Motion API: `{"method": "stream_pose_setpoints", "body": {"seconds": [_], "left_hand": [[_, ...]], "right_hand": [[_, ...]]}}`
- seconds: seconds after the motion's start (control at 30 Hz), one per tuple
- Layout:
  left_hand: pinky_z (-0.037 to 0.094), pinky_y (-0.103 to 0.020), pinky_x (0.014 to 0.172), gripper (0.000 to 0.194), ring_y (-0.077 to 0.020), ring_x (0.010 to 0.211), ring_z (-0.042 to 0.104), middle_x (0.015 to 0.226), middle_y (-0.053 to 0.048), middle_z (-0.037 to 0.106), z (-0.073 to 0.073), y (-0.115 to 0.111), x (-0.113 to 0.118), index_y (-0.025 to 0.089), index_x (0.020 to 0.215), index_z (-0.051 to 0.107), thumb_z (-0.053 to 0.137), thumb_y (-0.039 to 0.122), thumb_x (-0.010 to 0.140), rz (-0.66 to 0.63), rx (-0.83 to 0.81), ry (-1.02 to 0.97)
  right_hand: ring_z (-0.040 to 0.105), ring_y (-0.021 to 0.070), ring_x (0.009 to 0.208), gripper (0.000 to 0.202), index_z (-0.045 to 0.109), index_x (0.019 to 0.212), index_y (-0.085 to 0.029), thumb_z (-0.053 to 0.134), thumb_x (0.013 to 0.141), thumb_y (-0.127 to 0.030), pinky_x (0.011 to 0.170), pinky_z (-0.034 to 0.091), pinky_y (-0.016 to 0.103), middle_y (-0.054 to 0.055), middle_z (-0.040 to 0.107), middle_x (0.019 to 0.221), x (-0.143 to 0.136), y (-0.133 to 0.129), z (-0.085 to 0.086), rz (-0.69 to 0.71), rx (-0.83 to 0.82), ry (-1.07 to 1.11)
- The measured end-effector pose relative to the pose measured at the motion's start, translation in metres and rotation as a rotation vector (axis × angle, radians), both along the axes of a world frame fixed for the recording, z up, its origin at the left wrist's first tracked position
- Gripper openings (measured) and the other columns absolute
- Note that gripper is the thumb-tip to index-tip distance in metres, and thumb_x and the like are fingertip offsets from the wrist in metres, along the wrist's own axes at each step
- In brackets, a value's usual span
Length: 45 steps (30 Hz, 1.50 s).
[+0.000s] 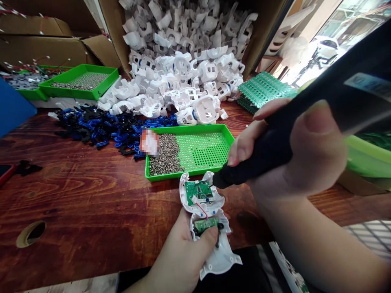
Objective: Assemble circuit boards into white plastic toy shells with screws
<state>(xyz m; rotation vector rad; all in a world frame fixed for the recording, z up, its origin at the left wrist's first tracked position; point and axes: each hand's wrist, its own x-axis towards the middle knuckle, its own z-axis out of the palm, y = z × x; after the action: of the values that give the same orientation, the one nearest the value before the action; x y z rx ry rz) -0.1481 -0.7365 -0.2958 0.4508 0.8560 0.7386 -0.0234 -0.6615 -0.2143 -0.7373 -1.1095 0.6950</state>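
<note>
My left hand (195,248) is closed round the lower half of an opened white plastic housing (218,254), thumb pressed near its small circuit board. The upper half of the shell carries a green circuit board (197,192), joined to the lower half by a thin red wire (202,209). In my right hand (293,158) is a black electric screwdriver (275,138), gripped from above and slanting down to the left. Its tip reaches the right edge of the upper shell; whether it touches a screw cannot be made out.
Behind the housing lies a green tray (191,175) with many small screws (165,154). Blue and black plastic parts (100,124) are heaped left of it. White shells (183,73) spill from a cardboard box. Another green tray (105,87) stands back left; green mesh sheets (264,91) lie right.
</note>
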Motion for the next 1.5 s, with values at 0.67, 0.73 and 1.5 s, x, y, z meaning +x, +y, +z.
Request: {"method": "stream_pose_setpoints", "body": {"seconds": [0.67, 0.73, 1.5], "left_hand": [[0.051, -0.027, 0.067, 0.026, -0.0182, 0.076, 0.066, 0.088, -0.009, 0.071, 0.002, 0.000, -0.004, 0.013, 0.095, 0.064, 0.070, 0.015, 0.070, 0.036, -0.066, -0.155], [0.051, -0.027, 0.067, 0.028, -0.0199, 0.077, 0.067, 0.087, -0.010, 0.071, 0.003, 0.000, -0.004, 0.012, 0.097, 0.063, 0.070, 0.014, 0.070, 0.049, -0.081, -0.179], [0.048, -0.029, 0.072, 0.028, -0.0193, 0.081, 0.064, 0.093, -0.009, 0.070, 0.000, 0.001, -0.003, 0.015, 0.099, 0.063, 0.069, 0.018, 0.072, 0.024, -0.059, -0.114]], "right_hand": [[0.042, 0.0154, 0.028, 0.044, 0.049, 0.067, -0.021, 0.045, 0.077, -0.063, 0.028, 0.029, 0.030, -0.003, 0.047, 0.037, -0.002, -0.002, 0.002, -0.015, -0.020, 0.005], [0.041, 0.0157, 0.028, 0.044, 0.049, 0.066, -0.021, 0.046, 0.076, -0.063, 0.028, 0.029, 0.031, -0.003, 0.046, 0.036, -0.002, -0.002, 0.003, -0.027, -0.020, 0.008], [0.041, 0.0194, 0.026, 0.043, 0.042, 0.054, -0.025, 0.055, 0.069, -0.064, 0.031, 0.032, 0.035, -0.004, 0.041, 0.031, -0.005, -0.008, 0.024, -0.135, -0.307, -0.008]]}}
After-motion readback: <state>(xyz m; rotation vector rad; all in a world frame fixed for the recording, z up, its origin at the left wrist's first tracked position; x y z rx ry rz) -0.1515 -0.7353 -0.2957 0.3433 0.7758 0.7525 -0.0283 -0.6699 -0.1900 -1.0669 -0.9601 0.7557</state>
